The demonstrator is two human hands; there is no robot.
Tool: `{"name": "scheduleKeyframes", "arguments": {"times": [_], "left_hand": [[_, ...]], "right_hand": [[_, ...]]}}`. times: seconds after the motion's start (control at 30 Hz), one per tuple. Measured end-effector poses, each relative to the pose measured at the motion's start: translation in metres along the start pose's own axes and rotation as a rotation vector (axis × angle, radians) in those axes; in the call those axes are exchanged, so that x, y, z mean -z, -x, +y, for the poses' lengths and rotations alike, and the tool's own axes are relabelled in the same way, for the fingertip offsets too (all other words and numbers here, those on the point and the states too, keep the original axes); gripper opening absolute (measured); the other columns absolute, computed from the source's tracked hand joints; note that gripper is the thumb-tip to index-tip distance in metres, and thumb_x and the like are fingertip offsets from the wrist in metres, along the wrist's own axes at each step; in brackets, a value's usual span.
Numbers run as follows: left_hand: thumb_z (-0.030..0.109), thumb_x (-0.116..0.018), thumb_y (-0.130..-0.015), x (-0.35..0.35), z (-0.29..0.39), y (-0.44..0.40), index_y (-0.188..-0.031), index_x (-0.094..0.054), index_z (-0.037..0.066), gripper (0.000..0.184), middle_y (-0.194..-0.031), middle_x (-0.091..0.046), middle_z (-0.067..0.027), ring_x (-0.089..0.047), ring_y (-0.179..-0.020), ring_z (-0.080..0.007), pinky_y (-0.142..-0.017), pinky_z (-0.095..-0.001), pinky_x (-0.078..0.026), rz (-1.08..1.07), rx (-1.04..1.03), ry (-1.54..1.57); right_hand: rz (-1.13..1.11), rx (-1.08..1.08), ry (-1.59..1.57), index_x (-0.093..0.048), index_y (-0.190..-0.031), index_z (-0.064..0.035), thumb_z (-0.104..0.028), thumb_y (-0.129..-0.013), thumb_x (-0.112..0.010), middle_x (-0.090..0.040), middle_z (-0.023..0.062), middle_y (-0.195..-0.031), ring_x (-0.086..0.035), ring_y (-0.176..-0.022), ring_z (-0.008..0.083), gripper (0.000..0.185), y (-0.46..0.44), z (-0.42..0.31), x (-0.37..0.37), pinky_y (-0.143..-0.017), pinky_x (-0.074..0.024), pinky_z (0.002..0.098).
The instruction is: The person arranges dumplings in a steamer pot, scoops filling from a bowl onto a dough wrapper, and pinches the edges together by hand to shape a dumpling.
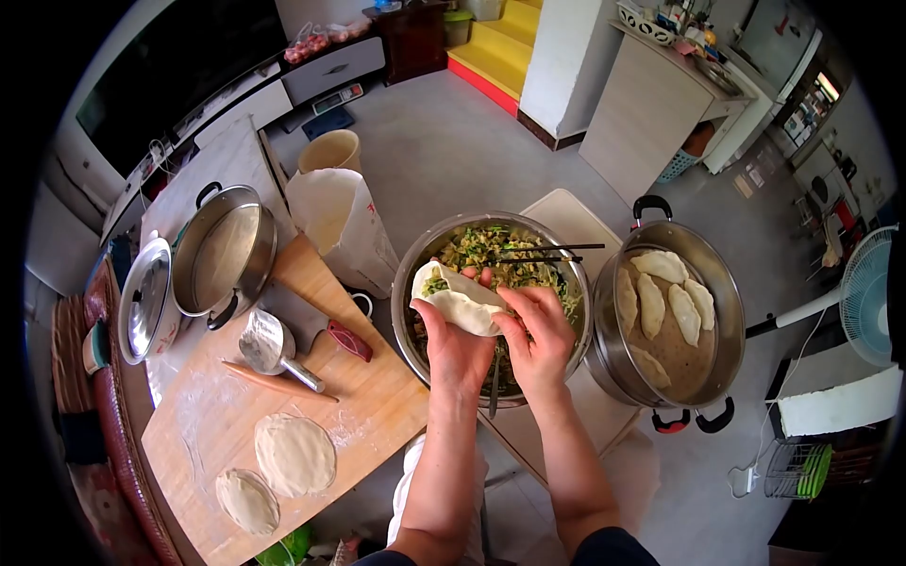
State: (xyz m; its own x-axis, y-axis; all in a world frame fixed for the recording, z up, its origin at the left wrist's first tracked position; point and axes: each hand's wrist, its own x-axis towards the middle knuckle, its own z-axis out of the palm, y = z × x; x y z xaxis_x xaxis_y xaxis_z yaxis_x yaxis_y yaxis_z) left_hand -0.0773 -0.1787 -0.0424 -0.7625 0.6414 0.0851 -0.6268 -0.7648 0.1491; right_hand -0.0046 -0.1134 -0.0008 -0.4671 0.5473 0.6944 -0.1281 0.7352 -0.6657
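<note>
A folded dumpling (460, 307) with green filling showing at its left end lies across my left hand (453, 349), whose fingers curl under it. My right hand (538, 340) pinches the dumpling's right end between thumb and fingers. Both hands are above a large metal bowl (412, 274) of chopped green filling (510, 241), with chopsticks (557, 253) across it and a spoon handle (494, 382) at its near edge. To the right, a steamer pot (727, 330) holds several shaped dumplings (651, 305). Two flat dough rounds (294, 455) rest on the wooden board (377, 406) at the left.
On the board are a cleaver with a red handle (350, 341), a metal scoop (267, 344) and a rolling pin (278, 379). An empty pot (226, 250) and a lid (148, 300) stand farther left. A flour bag (344, 226) is beyond the board; a fan (870, 297) is far right.
</note>
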Motion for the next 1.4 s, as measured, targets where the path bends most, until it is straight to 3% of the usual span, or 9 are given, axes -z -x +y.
{"name": "scheduleKeyframes", "arguments": {"times": [0.27,0.33,0.43,0.57,0.7,0.8,1.03,1.2,1.4], "left_hand": [[0.065,-0.045,-0.094,0.003,0.0,-0.002,-0.142,-0.046,0.016,0.068,-0.134,-0.056,-0.0098,-0.048,-0.131,-0.0307,-0.112,-0.0502,-0.036,0.02,0.004,-0.054],[0.066,-0.044,-0.094,-0.005,0.004,-0.001,-0.143,-0.045,0.019,0.068,-0.133,-0.056,-0.0079,-0.047,-0.131,-0.0298,-0.113,-0.0515,-0.035,0.046,0.018,0.025],[0.067,-0.044,-0.094,-0.007,0.006,-0.001,-0.141,-0.047,0.019,0.067,-0.132,-0.057,-0.0097,-0.047,-0.132,-0.031,-0.114,-0.0513,-0.034,0.039,0.029,0.134],[0.066,-0.041,-0.095,-0.011,0.001,0.005,-0.146,-0.042,0.02,0.069,-0.135,-0.055,-0.0101,-0.047,-0.131,-0.0302,-0.113,-0.049,-0.036,0.017,0.039,0.106],[0.06,-0.037,-0.1,-0.028,-0.007,0.013,-0.159,-0.014,0.026,0.072,-0.145,-0.043,-0.0055,-0.047,-0.128,-0.0234,-0.107,-0.0406,-0.042,0.029,-0.035,-0.458],[0.05,-0.051,-0.101,-0.037,-0.01,0.017,-0.159,-0.009,0.012,0.081,-0.151,-0.039,-0.0111,-0.038,-0.139,-0.0241,-0.116,-0.0388,-0.029,-0.045,-0.035,-0.769],[0.004,-0.071,-0.085,-0.039,0.033,0.013,-0.157,-0.018,0.003,0.09,-0.159,-0.032,-0.014,-0.029,-0.146,-0.0227,-0.12,-0.0392,-0.02,-0.4,0.224,-1.028],[0.009,-0.071,-0.086,-0.031,0.056,0.014,-0.155,-0.025,0.002,0.084,-0.157,-0.035,-0.0196,-0.038,-0.143,-0.0281,-0.118,-0.0418,-0.028,-0.374,0.351,-0.763],[0.014,-0.071,-0.089,-0.022,0.053,0.013,-0.144,-0.045,-0.002,0.063,-0.154,-0.04,-0.0168,-0.047,-0.136,-0.0245,-0.113,-0.0383,-0.038,-0.361,0.4,-0.7]], "right_hand": [[-0.15,0.022,-0.042,-0.071,-0.097,0.0002,0.005,-0.081,-0.069,-0.066,0.0088,-0.098,-0.063,-0.096,0.0235,0.017,-0.008,0.013,0.005,-0.075,-0.0523,0.0329],[-0.192,-0.218,-0.329,-0.055,-0.138,-0.0031,-0.017,-0.093,-0.067,-0.057,0.0123,-0.137,-0.05,-0.125,0.0264,0.049,-0.007,0.03,0.016,-0.104,-0.0416,0.0395],[-0.263,-0.434,-0.695,-0.022,-0.157,-0.0041,-0.047,-0.086,-0.075,-0.029,0.0153,-0.159,-0.033,-0.142,0.0288,0.099,-0.001,0.042,0.028,-0.113,-0.033,0.0459],[-0.334,-0.447,-0.929,-0.025,-0.156,-0.0055,-0.016,-0.07,-0.09,-0.03,0.0174,-0.157,-0.031,-0.145,0.0285,0.109,0.023,0.034,0.002,-0.117,-0.0292,0.0444],[-0.304,-0.533,-0.942,-0.03,-0.154,-0.0051,-0.005,-0.068,-0.087,-0.041,0.0132,-0.152,-0.04,-0.139,0.0245,0.103,0.021,0.041,-0.001,-0.113,-0.0348,0.0386],[-0.314,-0.596,-0.774,-0.042,-0.149,-0.0051,0.003,-0.067,-0.083,-0.054,0.0088,-0.142,-0.051,-0.129,0.019,0.092,0.012,0.031,0.009,-0.107,-0.0423,0.0335],[-0.279,-0.704,-0.869,-0.054,-0.139,-0.0029,0.0,-0.069,-0.086,-0.064,0.0082,-0.129,-0.061,-0.115,0.0158,0.077,0.021,0.043,0.035,-0.1,-0.0479,0.031],[-0.38,-0.733,-0.946,-0.052,-0.137,0.0025,0.005,-0.068,-0.085,-0.063,0.0133,-0.126,-0.066,-0.105,0.0222,0.077,0.022,0.054,0.053,-0.081,-0.0609,0.0321],[-0.423,-0.715,-0.914,-0.054,-0.136,0.0029,0.004,-0.067,-0.087,-0.065,0.0122,-0.124,-0.065,-0.106,0.0193,0.076,0.024,0.051,0.07,-0.085,-0.0579,0.0312]]}}
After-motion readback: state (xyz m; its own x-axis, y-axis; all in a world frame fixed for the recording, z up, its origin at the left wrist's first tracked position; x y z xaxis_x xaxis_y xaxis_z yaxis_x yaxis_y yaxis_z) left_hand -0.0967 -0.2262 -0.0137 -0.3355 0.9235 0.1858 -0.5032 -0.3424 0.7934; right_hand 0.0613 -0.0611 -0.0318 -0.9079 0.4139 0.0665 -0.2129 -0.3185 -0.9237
